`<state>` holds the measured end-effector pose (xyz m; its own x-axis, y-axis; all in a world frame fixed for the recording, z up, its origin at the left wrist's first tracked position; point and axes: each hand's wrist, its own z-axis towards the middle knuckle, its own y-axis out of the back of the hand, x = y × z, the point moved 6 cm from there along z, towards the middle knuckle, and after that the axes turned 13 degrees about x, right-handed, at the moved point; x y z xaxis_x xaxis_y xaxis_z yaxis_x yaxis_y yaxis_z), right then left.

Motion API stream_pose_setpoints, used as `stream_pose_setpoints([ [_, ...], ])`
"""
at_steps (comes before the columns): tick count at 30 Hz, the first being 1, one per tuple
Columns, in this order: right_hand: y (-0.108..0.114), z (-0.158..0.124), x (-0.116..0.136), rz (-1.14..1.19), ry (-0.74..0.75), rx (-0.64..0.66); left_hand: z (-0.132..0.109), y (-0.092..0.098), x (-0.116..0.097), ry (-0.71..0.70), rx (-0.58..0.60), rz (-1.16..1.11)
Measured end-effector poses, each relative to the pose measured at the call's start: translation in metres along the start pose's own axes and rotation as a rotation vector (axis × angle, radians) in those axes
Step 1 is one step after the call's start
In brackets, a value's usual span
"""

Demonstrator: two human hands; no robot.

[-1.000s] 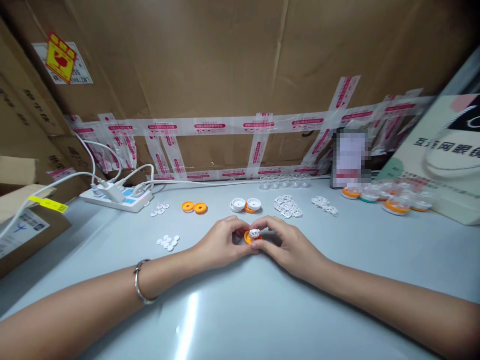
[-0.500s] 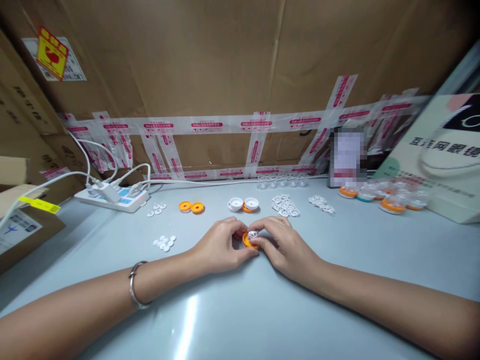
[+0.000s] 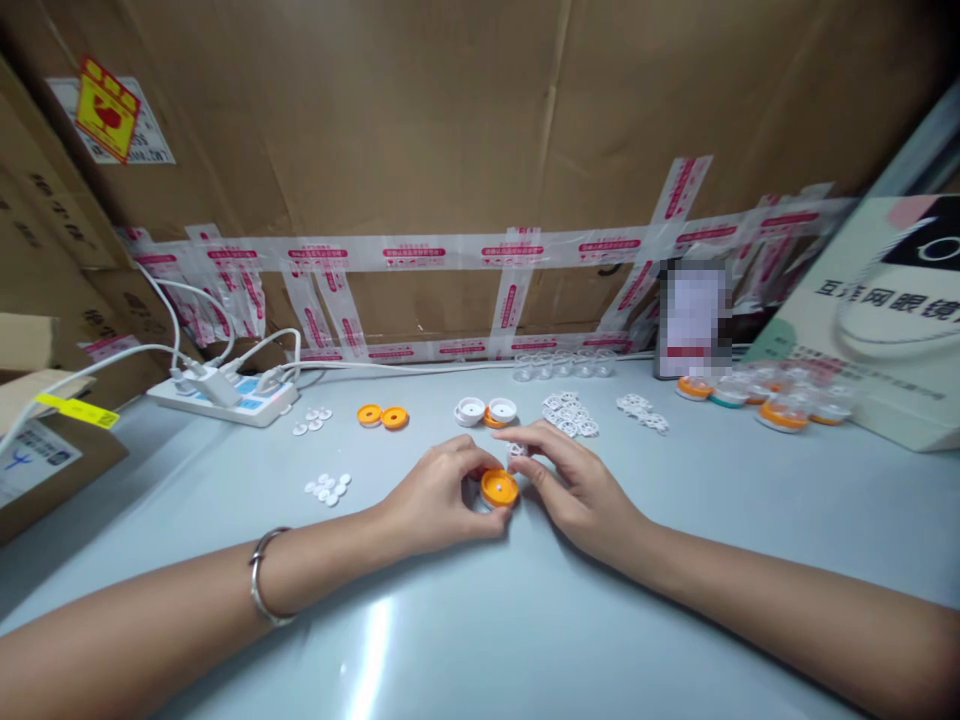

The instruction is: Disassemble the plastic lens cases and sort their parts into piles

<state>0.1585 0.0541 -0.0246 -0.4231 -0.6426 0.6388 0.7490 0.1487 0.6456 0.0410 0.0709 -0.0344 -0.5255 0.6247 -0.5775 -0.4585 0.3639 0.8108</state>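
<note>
**Everything within easy reach**

Left hand (image 3: 444, 492) pinches the orange cup (image 3: 497, 491) by its sides, on or just above the table (image 3: 450, 630), probably to steady it with the hollow facing up. Right hand (image 3: 576, 484) pinches a white bit (image 3: 516, 453) just beside it; fingertips suit something that tiny. White discs (image 3: 341, 489) and wheels (image 3: 571, 413) sit in separate groups, presumably for easy picking.

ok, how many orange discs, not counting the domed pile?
4 orange discs: one in the left hand, two side by side farther back and left, one partly under a white cup. More could be hidden.
</note>
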Motion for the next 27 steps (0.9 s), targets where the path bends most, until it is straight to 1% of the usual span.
stream_pose_setpoints([
  [2,0.001,0.001,-0.005,0.154,-0.046,-0.002,-0.001,-0.001,0.000,-0.019,0.011,0.017],
  [6,0.001,0.002,-0.018,0.575,-0.171,-0.040,-0.003,0.001,-0.002,-0.015,0.019,0.031],
  [9,-0.002,0.004,-0.024,0.783,-0.256,-0.030,-0.006,0.008,-0.004,-0.054,-0.055,-0.058],
  [11,-0.005,0.005,-0.024,0.860,-0.277,-0.007,-0.009,0.013,-0.007,-0.126,-0.134,-0.146],
  [14,-0.008,0.005,-0.023,0.931,-0.289,0.007,-0.012,0.018,-0.013,-0.288,-0.215,-0.222],
  [16,-0.011,0.005,-0.022,0.959,-0.299,0.014,-0.013,0.019,-0.017,-0.384,-0.247,-0.205],
  [18,-0.013,0.004,-0.022,0.978,-0.321,0.021,-0.015,0.020,-0.021,-0.437,-0.278,-0.169],
  [21,-0.013,0.003,-0.023,0.977,-0.366,0.014,-0.018,0.022,-0.024,-0.456,-0.313,-0.120],
  [27,-0.006,0.002,-0.024,0.885,-0.393,-0.023,-0.017,0.019,-0.020,-0.370,-0.298,-0.074],
])
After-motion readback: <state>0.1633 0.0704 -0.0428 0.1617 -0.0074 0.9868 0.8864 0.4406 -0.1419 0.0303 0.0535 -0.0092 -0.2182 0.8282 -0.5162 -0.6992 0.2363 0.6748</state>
